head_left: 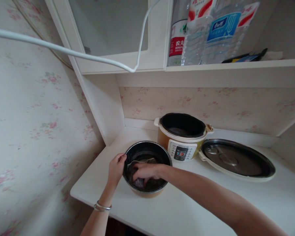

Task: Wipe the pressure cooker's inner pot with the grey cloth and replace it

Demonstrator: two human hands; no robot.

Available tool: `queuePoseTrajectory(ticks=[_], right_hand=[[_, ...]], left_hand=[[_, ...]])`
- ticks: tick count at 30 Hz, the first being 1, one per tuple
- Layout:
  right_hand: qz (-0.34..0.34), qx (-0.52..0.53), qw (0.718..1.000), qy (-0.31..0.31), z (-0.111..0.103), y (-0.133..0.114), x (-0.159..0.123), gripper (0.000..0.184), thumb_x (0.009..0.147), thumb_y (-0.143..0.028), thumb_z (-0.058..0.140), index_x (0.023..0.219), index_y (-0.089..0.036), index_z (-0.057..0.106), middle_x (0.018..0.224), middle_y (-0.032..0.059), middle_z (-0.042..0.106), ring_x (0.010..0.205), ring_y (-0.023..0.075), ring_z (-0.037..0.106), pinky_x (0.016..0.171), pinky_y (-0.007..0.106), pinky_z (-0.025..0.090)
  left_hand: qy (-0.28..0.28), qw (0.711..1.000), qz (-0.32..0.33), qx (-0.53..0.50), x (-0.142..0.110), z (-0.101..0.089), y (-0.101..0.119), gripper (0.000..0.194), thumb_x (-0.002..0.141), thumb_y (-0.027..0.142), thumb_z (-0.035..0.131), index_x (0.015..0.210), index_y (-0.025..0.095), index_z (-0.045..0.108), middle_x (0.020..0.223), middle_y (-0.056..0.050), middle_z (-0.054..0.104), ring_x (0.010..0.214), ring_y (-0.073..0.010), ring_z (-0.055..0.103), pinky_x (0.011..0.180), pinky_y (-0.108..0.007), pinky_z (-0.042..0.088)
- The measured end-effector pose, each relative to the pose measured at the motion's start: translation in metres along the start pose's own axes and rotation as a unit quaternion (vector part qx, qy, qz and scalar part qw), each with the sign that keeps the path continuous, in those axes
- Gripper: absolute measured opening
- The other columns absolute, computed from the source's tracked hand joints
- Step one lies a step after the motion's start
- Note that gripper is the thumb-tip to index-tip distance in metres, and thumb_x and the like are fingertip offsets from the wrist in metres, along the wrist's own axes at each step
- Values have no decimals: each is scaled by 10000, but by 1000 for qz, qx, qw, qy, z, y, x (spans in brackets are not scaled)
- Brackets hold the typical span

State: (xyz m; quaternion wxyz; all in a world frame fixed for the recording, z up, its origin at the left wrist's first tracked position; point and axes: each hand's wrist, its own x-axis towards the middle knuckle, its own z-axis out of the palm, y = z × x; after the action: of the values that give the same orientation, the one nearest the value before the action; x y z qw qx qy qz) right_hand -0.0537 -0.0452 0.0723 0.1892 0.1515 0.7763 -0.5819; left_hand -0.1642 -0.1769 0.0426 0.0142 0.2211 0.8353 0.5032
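A round black-lined inner pot (145, 147) with a tan outside stands on the white counter. My left hand (116, 167) pinches the pot's rim on its left side; a silver bangle is on that wrist. Inside the pot, my right hand (148, 172) presses a greyish cloth (138, 182) against the bottom, fingers curled over it. Part of the cloth lies hidden under that hand. Behind the pot, to the right, is the open electric cooker body (183, 147), with buttons and a small display on its front.
The cooker's oval lid (243, 160) lies underside up on the counter (186, 203), right of the cooker. Overhead, a shelf (236, 65) carries several plastic bottles (199, 36). A white cable (88, 56) hangs across the upper left, before a cabinet door (123, 62). Flowered wallpaper (39, 131) borders the left.
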Motion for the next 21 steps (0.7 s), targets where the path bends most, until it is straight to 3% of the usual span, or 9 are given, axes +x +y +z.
queuePoseTrajectory(ticks=[2,5,8,12,14,17,21], right_hand=[[2,98,995,1,3,-1,7,410,632,-135,620,1037,-201,601,997,50,642,827,206,654,566,308,561],[-13,213,974,80,2,-8,17,380,693,-129,551,1068,-189,548,1024,64,629,913,205,643,601,296,572],[-29,240,956,167,-2,-20,25,394,765,-164,495,1156,-210,472,1160,82,580,1043,187,598,657,255,565],[-46,228,953,192,0,-27,24,473,779,-194,502,1242,-246,422,1167,71,584,1021,185,602,631,237,543],[-53,182,969,161,2,-26,18,475,756,-212,532,1225,-256,470,1109,52,618,962,189,618,603,234,520],[-70,17,991,114,1,-21,4,432,716,-275,575,1147,-254,589,996,23,661,860,185,622,581,222,464],[-93,-197,975,35,-17,-17,-18,458,645,-288,622,1098,-271,691,904,-24,690,778,171,610,615,220,423]], left_hand=[[4,1000,-4,-20,-1,1,-1,342,796,442,517,907,178,703,935,-68,729,882,-222,650,802,-307,464],[-6,999,-6,-34,-1,0,-1,341,802,438,512,903,181,712,957,-67,731,907,-229,649,816,-313,466],[-15,999,-8,-37,-1,-1,-1,344,814,427,494,917,186,716,983,-65,729,951,-237,639,858,-325,452],[-13,999,-3,-40,-4,0,-2,344,829,423,474,924,185,704,967,-59,727,946,-236,634,850,-325,446],[-6,999,-4,-45,-5,1,-2,344,831,426,473,921,180,696,940,-57,726,918,-234,636,818,-317,452],[-3,999,-5,-52,-5,2,-4,341,827,442,490,912,176,685,912,-52,721,889,-228,633,797,-311,452],[-15,999,16,-48,-1,1,-7,350,826,467,505,892,174,685,906,-50,716,890,-225,627,821,-314,444]])
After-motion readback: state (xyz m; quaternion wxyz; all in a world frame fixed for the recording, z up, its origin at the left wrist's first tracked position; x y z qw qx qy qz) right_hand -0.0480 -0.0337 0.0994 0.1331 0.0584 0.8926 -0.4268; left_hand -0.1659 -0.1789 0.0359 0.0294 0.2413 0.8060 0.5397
